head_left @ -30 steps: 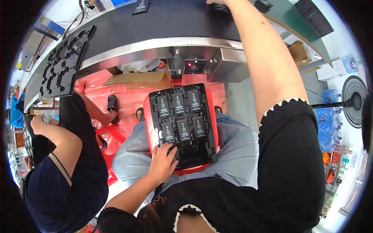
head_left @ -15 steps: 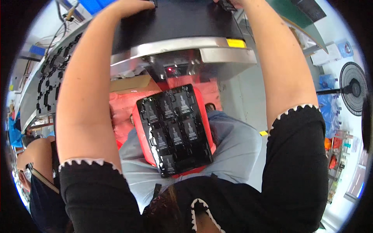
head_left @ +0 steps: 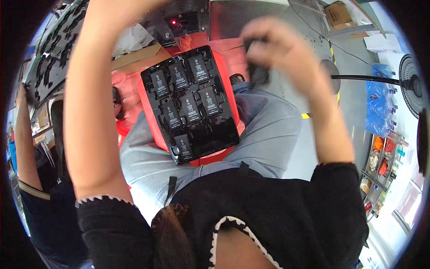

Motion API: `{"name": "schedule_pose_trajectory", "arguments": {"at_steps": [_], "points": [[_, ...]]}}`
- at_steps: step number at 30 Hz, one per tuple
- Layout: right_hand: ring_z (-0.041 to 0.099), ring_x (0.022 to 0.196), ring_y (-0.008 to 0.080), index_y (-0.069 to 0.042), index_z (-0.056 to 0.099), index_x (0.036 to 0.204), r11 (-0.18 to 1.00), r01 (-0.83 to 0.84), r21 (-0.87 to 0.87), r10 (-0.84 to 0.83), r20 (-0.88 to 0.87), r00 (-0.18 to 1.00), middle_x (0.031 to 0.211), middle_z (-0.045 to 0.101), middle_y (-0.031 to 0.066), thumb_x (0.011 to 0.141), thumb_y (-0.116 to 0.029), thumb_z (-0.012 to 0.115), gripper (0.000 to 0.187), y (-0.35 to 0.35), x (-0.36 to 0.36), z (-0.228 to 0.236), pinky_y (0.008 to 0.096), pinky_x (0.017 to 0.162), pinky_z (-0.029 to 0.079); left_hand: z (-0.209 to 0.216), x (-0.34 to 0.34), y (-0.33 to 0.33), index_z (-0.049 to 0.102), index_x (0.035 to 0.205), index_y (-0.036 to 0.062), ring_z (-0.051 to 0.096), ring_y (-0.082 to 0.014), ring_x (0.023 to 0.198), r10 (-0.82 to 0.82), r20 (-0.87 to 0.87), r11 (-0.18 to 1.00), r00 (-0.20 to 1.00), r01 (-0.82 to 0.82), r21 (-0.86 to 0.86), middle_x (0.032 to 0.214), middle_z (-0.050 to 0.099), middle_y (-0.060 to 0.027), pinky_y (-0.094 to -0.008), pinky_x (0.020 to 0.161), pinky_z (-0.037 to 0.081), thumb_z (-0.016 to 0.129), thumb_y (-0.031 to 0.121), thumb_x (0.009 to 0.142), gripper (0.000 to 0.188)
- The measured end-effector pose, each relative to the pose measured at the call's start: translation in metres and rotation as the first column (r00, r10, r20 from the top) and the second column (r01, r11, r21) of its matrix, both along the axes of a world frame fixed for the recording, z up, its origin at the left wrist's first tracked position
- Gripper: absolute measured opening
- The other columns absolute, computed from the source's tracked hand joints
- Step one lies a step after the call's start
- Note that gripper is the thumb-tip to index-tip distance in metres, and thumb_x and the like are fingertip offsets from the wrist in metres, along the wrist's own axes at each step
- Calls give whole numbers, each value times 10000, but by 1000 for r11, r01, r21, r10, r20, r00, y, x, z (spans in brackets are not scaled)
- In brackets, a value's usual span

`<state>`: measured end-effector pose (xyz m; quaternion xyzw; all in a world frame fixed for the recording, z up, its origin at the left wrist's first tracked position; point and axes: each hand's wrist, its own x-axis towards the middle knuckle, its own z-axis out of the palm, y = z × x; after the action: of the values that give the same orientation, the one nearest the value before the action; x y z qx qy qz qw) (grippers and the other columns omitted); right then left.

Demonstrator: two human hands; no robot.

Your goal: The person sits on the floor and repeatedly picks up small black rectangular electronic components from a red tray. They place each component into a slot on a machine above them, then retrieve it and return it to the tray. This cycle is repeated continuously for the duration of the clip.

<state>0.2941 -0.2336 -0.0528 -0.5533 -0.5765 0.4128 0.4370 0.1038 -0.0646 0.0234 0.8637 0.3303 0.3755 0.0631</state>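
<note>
at the far left edge, another person in dark clothes [head_left: 45,210] stands beside you, one arm raised toward a slanted shelf holding a black cut-out tray [head_left: 56,54]. your left arm runs up the frame from a black sleeve with white trim; your left hand is cut off by the top edge, so i cannot tell how open it is or what it has. just right of that arm, a brown cardboard sheet [head_left: 139,56] lies over red crates [head_left: 130,96] on the floor. on your lap, over grey trousers, sits a red tray [head_left: 145,105] with a glossy black moulded tray [head_left: 215,134] on top of it; seven small black labelled parts [head_left: 190,107] fill its pockets, one at the near corner, and the near-right pockets are bare. above it a metal bench edge with a small red light [head_left: 174,22]. your right hand [head_left: 273,47] is blurred, raised above your right knee, fingers curled around a small dark part [head_left: 257,71]; grip looks closed, detail unclear. right of it: grey concrete floor, a yellow floor mark [head_left: 306,115], a cardboard box [head_left: 338,13], a standing fan [head_left: 414,85], blue wrapped bundles [head_left: 380,107] and bins of small goods [head_left: 380,157].
</note>
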Motion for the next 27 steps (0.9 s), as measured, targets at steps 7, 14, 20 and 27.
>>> {"name": "schedule_pose_trajectory", "arguments": {"at_steps": [7,14,20,27], "points": [[635,898,257,-34,686,1034,946,-35,-321,71,101,992,934,669,115,838,-110,658,212,-91,-80,-189,368,828,499,-151,-102,-165,482,1348,-2,493,-378,1158,-496,-203,775,844,324,-542,1212,520,-187,-462,1023,377,844,316,596,893],[516,955,317,-129,714,1028,1000,4,6,-6,609,794,1016,544,97,746,-97,721,284,-98,-91,-176,423,829,468,-249,-129,-219,466,1376,73,436,-334,1276,-337,-338,866,879,148,-479,1267,499,-126,-569,1124,257,855,253,587,898],[539,972,330,-144,651,1009,992,26,-122,64,675,735,992,534,114,700,-191,782,338,-113,-98,-188,439,797,482,-261,-127,-224,445,1406,107,429,-331,1303,-264,-184,827,947,124,-548,1283,521,-120,-551,1133,255,845,165,588,913],[546,1018,336,-164,599,1069,974,70,-215,115,738,664,1027,549,124,708,-295,804,436,-109,-104,-175,483,821,463,-274,-132,-220,474,1383,98,436,-333,1306,-232,-101,817,967,138,-560,1270,543,-131,-539,1142,254,777,89,665,780]]}}
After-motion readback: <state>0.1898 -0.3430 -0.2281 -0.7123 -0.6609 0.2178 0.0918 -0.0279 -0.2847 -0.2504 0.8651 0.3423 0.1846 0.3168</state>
